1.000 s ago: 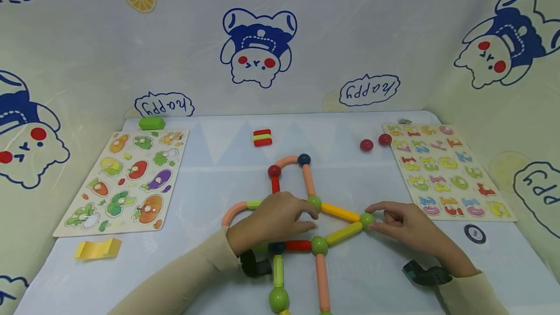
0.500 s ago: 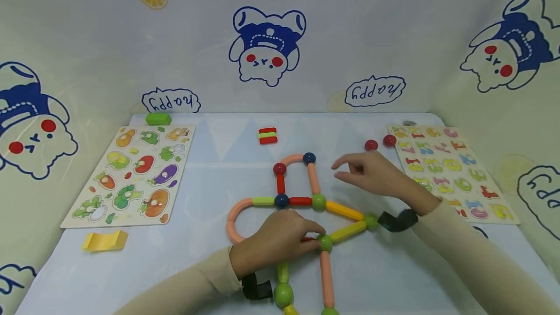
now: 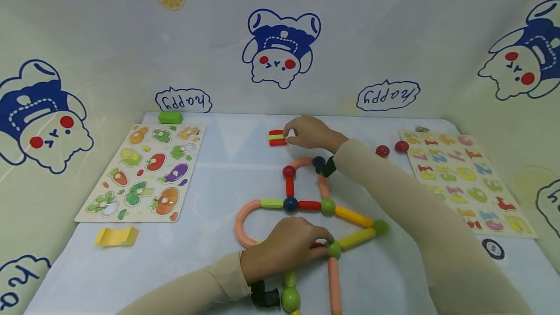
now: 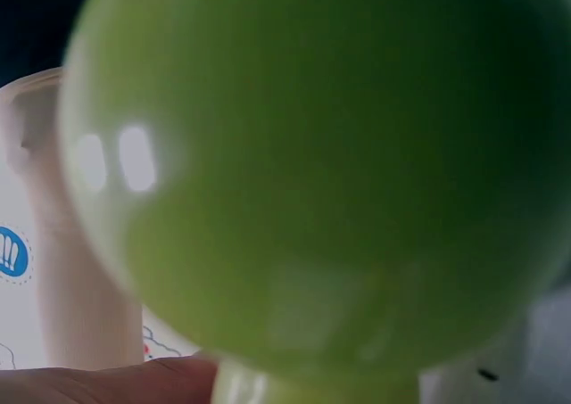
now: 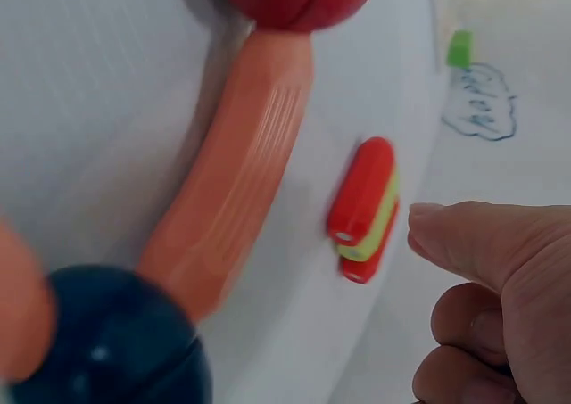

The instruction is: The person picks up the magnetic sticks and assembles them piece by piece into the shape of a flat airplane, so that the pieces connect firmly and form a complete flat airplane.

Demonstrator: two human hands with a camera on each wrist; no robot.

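Observation:
My left hand [image 3: 288, 244] pinches a green ball [image 3: 334, 250] and the end of a red rod in a figure of magnetic rods and balls. Curved peach rods [image 3: 243, 222], yellow rods [image 3: 354, 216] and a red ball [image 3: 288, 172] belong to the same figure. Another green ball [image 4: 312, 172] fills most of the left wrist view. At the back, my right hand [image 3: 310, 132] has thumb and forefinger spread beside a small stack of red and yellow-green rods [image 3: 277, 143]. In the right wrist view, the forefinger is apart from the rods [image 5: 364, 190].
A vegetable puzzle board [image 3: 146, 174] lies at the left, with a yellow block [image 3: 116, 237] before it and a green block [image 3: 170, 117] behind. At the right are two red balls [image 3: 382, 151] and another puzzle board [image 3: 465, 174]. My right forearm [image 3: 415, 208] passes over the table.
My right hand has left the green ball at the figure's right tip and moved back and left to the rod stack. My left hand has moved down to the nearer green ball.

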